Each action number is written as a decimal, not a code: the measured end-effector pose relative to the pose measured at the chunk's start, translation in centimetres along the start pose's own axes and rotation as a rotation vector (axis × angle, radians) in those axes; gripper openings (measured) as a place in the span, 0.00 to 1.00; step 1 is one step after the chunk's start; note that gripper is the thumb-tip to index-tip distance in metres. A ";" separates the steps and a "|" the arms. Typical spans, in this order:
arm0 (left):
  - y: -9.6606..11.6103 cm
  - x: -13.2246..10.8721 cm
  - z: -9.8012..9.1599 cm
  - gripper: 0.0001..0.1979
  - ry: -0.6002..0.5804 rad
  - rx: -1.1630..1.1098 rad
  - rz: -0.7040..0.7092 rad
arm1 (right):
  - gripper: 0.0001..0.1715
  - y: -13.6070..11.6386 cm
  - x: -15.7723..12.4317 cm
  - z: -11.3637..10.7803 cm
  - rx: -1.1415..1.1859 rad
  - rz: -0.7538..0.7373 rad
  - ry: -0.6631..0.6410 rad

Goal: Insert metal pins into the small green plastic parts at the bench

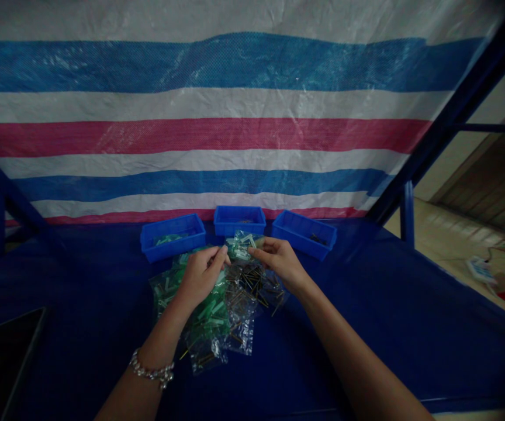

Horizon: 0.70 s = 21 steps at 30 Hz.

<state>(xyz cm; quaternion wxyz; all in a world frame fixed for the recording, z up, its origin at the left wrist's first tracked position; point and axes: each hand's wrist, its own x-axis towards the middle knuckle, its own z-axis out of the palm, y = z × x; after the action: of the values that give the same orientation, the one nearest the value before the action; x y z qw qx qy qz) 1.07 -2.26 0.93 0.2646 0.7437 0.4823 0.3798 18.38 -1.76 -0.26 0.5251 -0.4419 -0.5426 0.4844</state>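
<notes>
My left hand [200, 273] and my right hand [279, 261] are both pinched on a small clear plastic bag [240, 247] held between them, just in front of the middle blue bin [239, 220]. Under my hands lies a heap of clear bags [217, 310] filled with green pieces and thin dark pins. A left blue bin [172, 235] holds some pale green pieces. A right blue bin [304, 233] has a few dark bits inside. A beaded bracelet [151, 371] sits on my left wrist.
The blue table [388, 316] runs back to a striped blue, white and pink tarp [217, 117]. A dark flat screen [2, 356] lies at the near left. Blue frame posts [445, 123] stand on both sides. Floor and clutter show at the right.
</notes>
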 end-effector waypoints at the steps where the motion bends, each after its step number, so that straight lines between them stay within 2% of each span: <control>1: 0.0 0.0 0.0 0.20 -0.007 -0.021 -0.007 | 0.14 0.0 0.0 0.0 0.002 0.000 0.001; 12: -0.3 0.3 0.1 0.22 -0.088 -0.260 -0.116 | 0.11 -0.1 0.0 0.0 0.041 -0.053 -0.017; 21: 0.4 0.3 -0.1 0.21 -0.105 -0.304 -0.156 | 0.13 0.1 0.0 0.0 0.014 -0.015 -0.021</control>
<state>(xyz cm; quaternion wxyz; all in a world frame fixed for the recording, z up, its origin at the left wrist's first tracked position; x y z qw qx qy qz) 1.23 -2.15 1.34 0.4276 0.6744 0.4608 0.3872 18.40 -1.75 -0.32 0.5264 -0.4290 -0.5478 0.4887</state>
